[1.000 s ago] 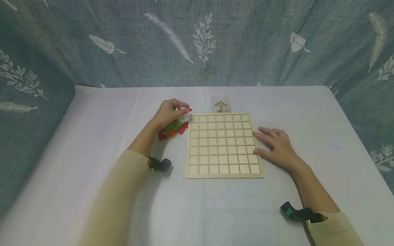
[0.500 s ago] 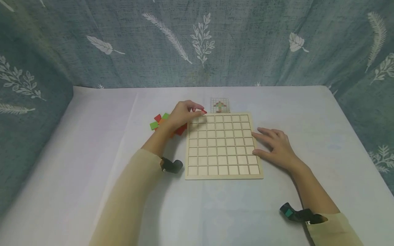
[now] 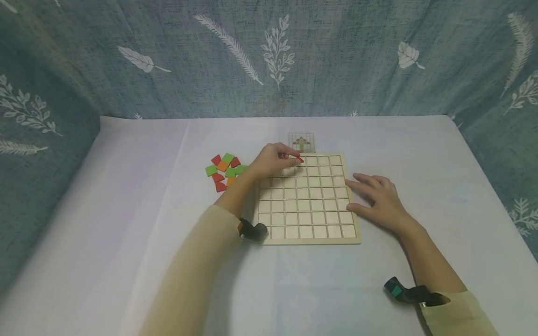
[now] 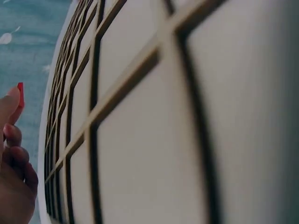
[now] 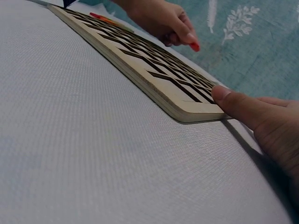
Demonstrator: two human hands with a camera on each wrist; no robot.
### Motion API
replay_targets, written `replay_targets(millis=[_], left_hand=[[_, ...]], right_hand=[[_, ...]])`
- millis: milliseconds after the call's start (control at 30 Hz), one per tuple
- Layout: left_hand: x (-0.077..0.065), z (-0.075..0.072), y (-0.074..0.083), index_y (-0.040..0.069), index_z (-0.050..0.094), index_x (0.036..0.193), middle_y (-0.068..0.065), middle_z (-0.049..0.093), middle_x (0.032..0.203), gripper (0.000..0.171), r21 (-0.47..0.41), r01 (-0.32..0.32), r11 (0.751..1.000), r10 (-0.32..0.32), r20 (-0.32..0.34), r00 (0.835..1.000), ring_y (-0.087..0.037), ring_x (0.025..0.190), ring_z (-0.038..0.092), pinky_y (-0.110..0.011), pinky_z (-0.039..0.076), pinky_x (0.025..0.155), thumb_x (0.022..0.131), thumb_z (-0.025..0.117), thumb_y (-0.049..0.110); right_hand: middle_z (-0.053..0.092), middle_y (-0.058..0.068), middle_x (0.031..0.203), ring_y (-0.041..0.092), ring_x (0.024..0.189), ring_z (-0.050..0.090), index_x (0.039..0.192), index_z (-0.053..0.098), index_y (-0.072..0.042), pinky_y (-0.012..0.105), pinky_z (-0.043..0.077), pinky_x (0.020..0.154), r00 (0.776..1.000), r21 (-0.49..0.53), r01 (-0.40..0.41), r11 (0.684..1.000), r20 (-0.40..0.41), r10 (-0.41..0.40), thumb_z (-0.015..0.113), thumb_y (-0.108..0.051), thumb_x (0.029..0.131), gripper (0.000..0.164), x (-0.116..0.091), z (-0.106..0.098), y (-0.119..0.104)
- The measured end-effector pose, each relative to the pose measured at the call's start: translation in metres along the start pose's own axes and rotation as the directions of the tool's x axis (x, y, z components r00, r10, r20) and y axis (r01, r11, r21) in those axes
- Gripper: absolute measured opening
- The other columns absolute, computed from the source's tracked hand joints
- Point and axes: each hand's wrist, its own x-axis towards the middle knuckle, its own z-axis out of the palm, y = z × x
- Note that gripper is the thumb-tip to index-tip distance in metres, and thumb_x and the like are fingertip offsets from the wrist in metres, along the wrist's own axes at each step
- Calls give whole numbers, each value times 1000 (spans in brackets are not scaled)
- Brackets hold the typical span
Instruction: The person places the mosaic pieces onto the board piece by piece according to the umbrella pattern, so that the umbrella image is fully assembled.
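Note:
Between thumb and forefinger, my left hand (image 3: 275, 159) pinches a small red tile (image 3: 300, 159) above the far rows of a wooden grid board (image 3: 308, 241). In the left wrist view the red tile (image 4: 21, 94) juts from the fingertips, off the board's surface. The right wrist view shows that tile (image 5: 194, 46) held over the board too. My right hand (image 3: 378, 200) lies at the board's right side, its thumb and fingertips touching the edge with the fingers loosely spread. A small pattern card (image 3: 301, 143) with a red, green and orange figure lies just past the board's far edge.
Left of the board lies a loose group of red, green and orange tiles (image 3: 222, 166), partly behind my left forearm. A white cloth (image 3: 126, 186) covers the table, and a leaf-printed grey-green curtain (image 3: 336, 56) hangs behind it.
My left hand has carried the red tile rightward from beside the tile group to over the board's far rows, uncovering more loose tiles. My right hand has stayed at the board's edge.

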Motion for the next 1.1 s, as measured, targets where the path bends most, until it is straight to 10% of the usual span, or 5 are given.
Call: replay_targets(millis=[333, 1100], left_hand=[[-2, 21, -9, 8, 71, 109, -4, 57, 88, 28, -59, 0, 998, -4, -71, 997, -15, 72, 45, -25, 38, 60, 85, 71, 23], [-11, 29, -20, 17, 75, 100, 7, 62, 79, 21, 252, -159, 954, 192, -112, 975, -13, 75, 50, -28, 38, 73, 83, 72, 28]], right_hand=[[41, 15, 143, 41, 125, 29, 134, 54, -14, 61, 19, 99, 1000, 8, -11, 1000, 5, 11, 69, -40, 82, 60, -2, -1, 1], [43, 16, 140, 42, 124, 32, 132, 54, -12, 62, 18, 99, 999, 20, 20, 1000, -37, -19, 71, -35, 82, 58, 0, 2, 3]])
